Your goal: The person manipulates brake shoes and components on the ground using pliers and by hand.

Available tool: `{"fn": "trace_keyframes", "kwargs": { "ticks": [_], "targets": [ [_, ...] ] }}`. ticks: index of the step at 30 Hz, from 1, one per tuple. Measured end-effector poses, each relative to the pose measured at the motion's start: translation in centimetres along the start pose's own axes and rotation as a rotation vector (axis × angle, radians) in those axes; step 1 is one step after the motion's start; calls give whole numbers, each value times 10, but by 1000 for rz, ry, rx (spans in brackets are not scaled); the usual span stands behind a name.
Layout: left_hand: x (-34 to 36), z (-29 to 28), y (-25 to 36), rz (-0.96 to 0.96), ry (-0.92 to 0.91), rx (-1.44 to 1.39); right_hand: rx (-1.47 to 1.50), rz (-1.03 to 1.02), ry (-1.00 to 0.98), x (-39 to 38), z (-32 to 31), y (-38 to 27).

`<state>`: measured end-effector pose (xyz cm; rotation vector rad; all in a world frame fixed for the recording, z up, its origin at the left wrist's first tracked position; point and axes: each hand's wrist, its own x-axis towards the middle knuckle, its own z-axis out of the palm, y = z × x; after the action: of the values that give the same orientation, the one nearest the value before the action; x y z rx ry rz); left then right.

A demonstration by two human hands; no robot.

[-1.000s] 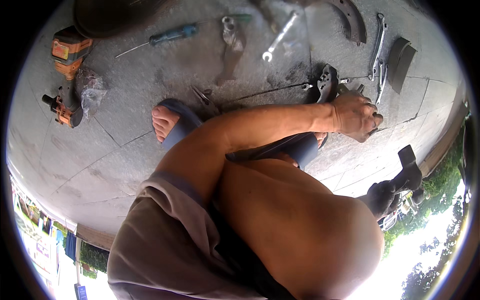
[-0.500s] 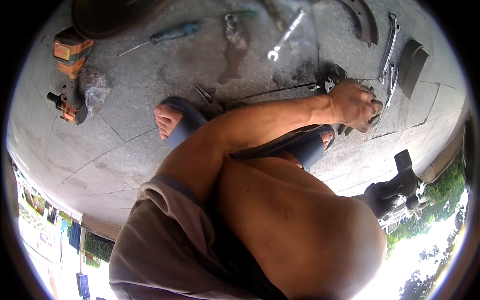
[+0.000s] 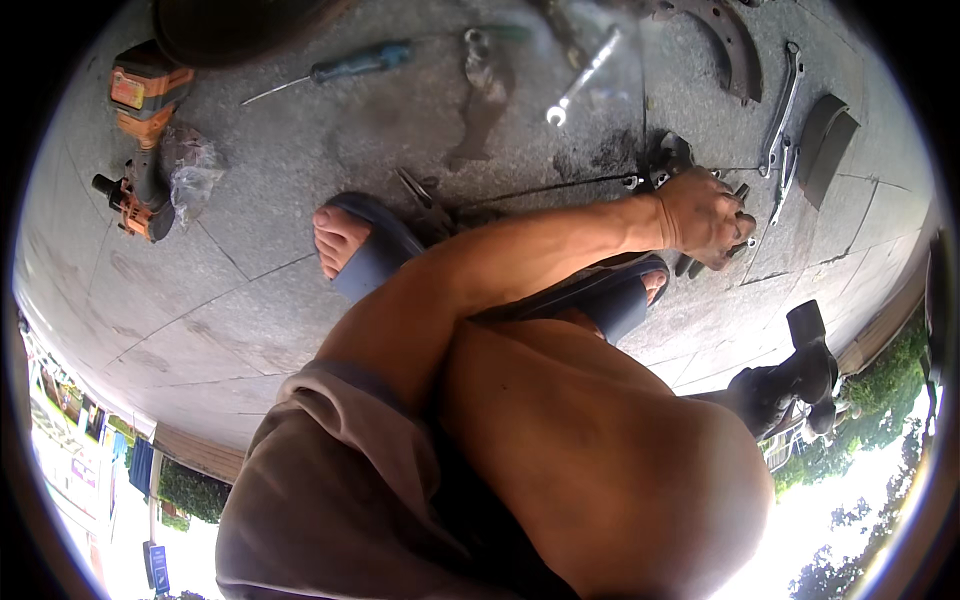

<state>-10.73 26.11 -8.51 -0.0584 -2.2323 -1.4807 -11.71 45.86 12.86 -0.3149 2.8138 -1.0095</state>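
Observation:
My left hand [image 3: 705,218] reaches across to the right, low over the paving, with its back turned up. Its fingers are curled, and dark pieces stick out at both sides of the hand; the palm hides what they belong to. Just beyond the wrist lies a dark metal part [image 3: 674,150] with shiny wrench-like ends beside it. To the right of the fingers are a long combination wrench [image 3: 785,105] and a smaller wrench [image 3: 785,182]. Below the hand is one of my sandalled feet [image 3: 625,310]. My right hand does not show.
Pliers [image 3: 427,203] lie by my other sandal [image 3: 375,245]. Farther off are a blue-handled screwdriver [image 3: 362,62], a wrench [image 3: 585,78], a rusty metal part [image 3: 485,100], a curved brake shoe [image 3: 738,60] and a curved pad [image 3: 828,150]. An orange-black power tool [image 3: 147,165] and plastic bag [image 3: 192,185] lie left.
My left hand has shifted slightly left, its fingers still curled. The view has moved a little, so the tools on the ground sit slightly lower and more to the right.

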Motion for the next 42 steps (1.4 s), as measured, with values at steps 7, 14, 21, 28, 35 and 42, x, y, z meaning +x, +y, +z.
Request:
{"fn": "trace_keyframes", "kwargs": {
  "ticks": [7, 14, 21, 28, 35, 42],
  "targets": [
    [-12, -31, 38, -328, -217, -110, -96, 34, 10, 4, 29, -13],
    [-32, -71, 27, -728, -668, 46, -670, 188, 84, 37, 53, 35],
    [-46, -61, 32, -935, -367, -86, -763, 80, 34, 30, 82, 145],
    [-52, -43, 28, -958, -277, -72, -901, -235, 161, 34, 84, 130],
    [-51, -39, 38, -911, -191, -109, -473, -732, -214, 85, 114, 48],
    [-52, -70, 71, -593, -189, 70, -628, -972, -542, 102, 162, 62]
  ]
}}
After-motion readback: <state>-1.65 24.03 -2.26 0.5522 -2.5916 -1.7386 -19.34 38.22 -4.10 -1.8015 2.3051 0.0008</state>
